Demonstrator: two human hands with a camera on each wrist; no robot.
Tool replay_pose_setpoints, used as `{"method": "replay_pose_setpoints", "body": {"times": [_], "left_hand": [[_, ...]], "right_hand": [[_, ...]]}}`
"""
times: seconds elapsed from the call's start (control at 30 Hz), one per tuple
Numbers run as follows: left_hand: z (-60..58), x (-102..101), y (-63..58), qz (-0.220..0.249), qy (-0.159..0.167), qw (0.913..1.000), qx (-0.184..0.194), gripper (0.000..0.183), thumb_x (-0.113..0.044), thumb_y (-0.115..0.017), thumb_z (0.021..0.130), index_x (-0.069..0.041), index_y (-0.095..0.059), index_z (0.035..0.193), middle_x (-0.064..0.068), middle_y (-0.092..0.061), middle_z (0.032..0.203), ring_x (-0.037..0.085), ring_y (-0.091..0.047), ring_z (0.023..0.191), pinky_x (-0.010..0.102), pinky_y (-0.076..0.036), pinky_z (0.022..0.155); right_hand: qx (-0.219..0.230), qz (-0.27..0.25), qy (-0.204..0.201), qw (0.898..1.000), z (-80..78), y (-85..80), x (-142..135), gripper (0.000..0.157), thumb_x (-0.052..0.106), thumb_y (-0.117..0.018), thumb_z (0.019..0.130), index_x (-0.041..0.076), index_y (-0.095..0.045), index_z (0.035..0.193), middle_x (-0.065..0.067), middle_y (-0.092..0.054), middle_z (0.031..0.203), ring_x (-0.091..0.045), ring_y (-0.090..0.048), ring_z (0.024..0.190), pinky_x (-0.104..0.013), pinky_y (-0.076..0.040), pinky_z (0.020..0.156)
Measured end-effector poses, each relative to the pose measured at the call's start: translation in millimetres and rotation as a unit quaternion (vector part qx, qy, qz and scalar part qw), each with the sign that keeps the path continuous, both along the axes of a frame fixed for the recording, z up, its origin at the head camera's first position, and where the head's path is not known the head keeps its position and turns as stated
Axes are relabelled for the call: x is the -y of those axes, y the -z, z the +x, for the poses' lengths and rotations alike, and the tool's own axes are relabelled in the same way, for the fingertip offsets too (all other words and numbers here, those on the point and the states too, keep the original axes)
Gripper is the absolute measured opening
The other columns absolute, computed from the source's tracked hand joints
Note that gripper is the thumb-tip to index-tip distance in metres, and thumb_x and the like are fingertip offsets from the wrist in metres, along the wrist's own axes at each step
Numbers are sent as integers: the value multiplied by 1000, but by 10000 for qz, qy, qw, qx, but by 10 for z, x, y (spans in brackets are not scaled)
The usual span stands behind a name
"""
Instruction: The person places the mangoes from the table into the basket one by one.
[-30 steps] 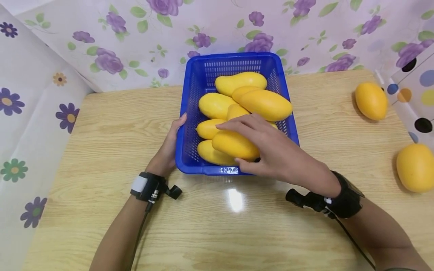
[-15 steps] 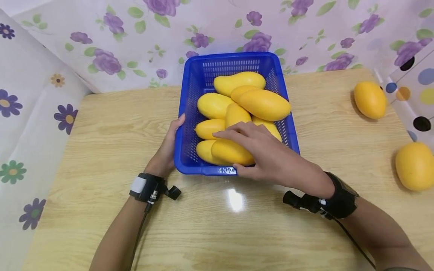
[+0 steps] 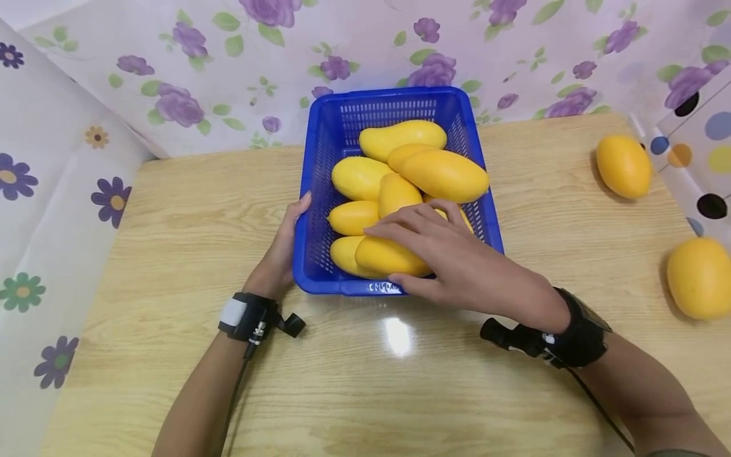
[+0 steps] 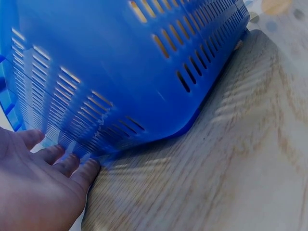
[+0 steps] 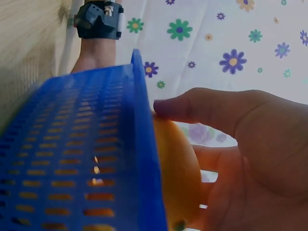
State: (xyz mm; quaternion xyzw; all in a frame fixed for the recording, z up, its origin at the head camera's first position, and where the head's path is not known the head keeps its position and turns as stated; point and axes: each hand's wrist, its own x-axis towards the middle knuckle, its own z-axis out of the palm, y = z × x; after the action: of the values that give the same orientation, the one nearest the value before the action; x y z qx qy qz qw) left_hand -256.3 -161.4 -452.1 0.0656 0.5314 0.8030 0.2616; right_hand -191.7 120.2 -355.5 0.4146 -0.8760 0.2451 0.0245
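Note:
A blue plastic basket (image 3: 305,247) with slotted walls holds several yellow mangoes. My right hand (image 3: 451,260) grips one mango (image 3: 388,255) at the basket's near side, its thumb by the near rim and its fingers across the top. In the right wrist view that mango (image 5: 178,168) shows between the blue rim and the palm. My left hand (image 3: 280,251) rests against the basket's left wall, thumb up at the rim. The left wrist view has its fingers (image 4: 67,166) laid fairly straight against the slotted wall.
Two more mangoes lie on the wooden table (image 3: 228,381) to the right, one farther back (image 3: 624,166) and one nearer (image 3: 699,278). A floral-covered wall (image 3: 228,82) stands behind the basket. Both wrists wear black straps with cameras and cables.
The mango in my right hand has moved slightly down among the others near the front rim. The right fingers have shifted a little over it. My left hand stays at the basket.

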Motion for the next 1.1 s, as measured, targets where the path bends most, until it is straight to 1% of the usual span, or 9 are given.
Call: {"method": "replay_pose_setpoints", "body": {"times": [0.13,0.23,0.37,0.43,0.63,0.87,1.0,1.1], "left_hand": [[-2,14,-6,-36,28,10000,-59,69,-59,-36,99,-30,-19,159,9,-32,155,26,-38,135,49,-34,106],[-2,19,-12,-11,26,9999,-98,69,-59,-36,99,-30,-19,159,9,-32,155,26,-38,136,49,-34,106],[-1,28,0,29,13,10000,-54,69,-59,-37,98,-30,-20,158,9,-33,154,27,-39,135,48,-35,106],[1,30,13,18,37,10000,-28,70,-60,-37,98,-30,-20,158,9,-33,154,27,-38,135,48,-35,106],[-2,20,20,13,63,9999,-96,70,-60,-36,98,-30,-19,159,9,-32,155,27,-36,137,48,-33,107],[0,7,14,41,66,10000,-59,71,-60,-37,98,-26,-22,158,10,-35,152,26,-40,134,46,-36,106],[-1,6,16,58,58,9999,-91,71,-60,-37,98,-26,-23,158,10,-36,152,25,-41,133,44,-37,105],[9,28,18,46,3,10000,-80,71,-60,-38,98,-25,-24,158,10,-39,150,24,-44,131,43,-39,104]], "right_hand": [[-85,48,-35,9999,-1,-55,-55,54,37,-66,93,21,-52,142,1,-52,138,-22,-45,128,-53,-15,110],[-96,62,-75,9999,-1,-86,-91,54,38,-64,94,21,-52,143,-1,-51,141,-23,-42,133,-53,-13,111],[-94,18,-96,9999,14,-121,-132,54,40,-62,95,21,-51,144,-3,-50,144,-24,-37,137,-53,-14,111],[-117,-64,-70,9999,31,-143,-162,55,41,-63,94,21,-51,144,-4,-50,144,-25,-38,136,-53,-16,110],[-126,-252,73,9996,67,-201,-260,56,37,-65,93,22,-50,145,-5,-51,145,-27,-35,139,-55,-17,109],[149,-246,282,9992,140,-172,-377,55,34,-64,95,23,-48,146,-3,-46,149,-27,-32,140,-59,-16,109],[59,-402,491,9980,197,-140,-503,58,27,-70,91,20,-50,146,-5,-46,149,-29,-33,140,-58,-18,110],[-93,-606,705,9956,233,-110,-618,61,20,-75,87,16,-52,143,-8,-48,146,-31,-36,138,-56,-23,109]]}}
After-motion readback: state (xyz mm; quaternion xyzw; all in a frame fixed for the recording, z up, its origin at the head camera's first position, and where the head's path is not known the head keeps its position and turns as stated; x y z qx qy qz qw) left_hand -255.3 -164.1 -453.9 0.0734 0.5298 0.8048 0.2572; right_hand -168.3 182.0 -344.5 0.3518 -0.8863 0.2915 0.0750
